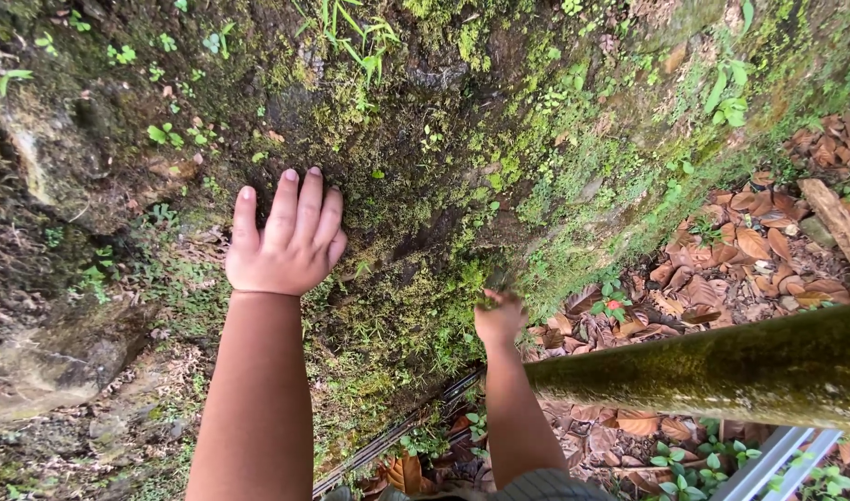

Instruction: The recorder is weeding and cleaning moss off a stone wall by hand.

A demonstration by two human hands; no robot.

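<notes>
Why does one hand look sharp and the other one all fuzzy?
In the head view, the left hand lies flat and sharp on the mossy rock; the right hand is smeared with blur and shows no clear fingers; the light is soft and even, without glare.

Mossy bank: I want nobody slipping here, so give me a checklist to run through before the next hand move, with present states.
1. Left hand flat on the mossy bank, fingers spread: ok.
2. Right hand closed on a moss tuft: ok, but firmness of hold: cannot tell.
3. Bank surface dry: cannot tell.
4. Footing below: out of view, cannot tell.
5. Mossy pole clear of the right arm: ok.
6. Ground at right free of loose cover: not ok, dry leaves cover it.
</notes>
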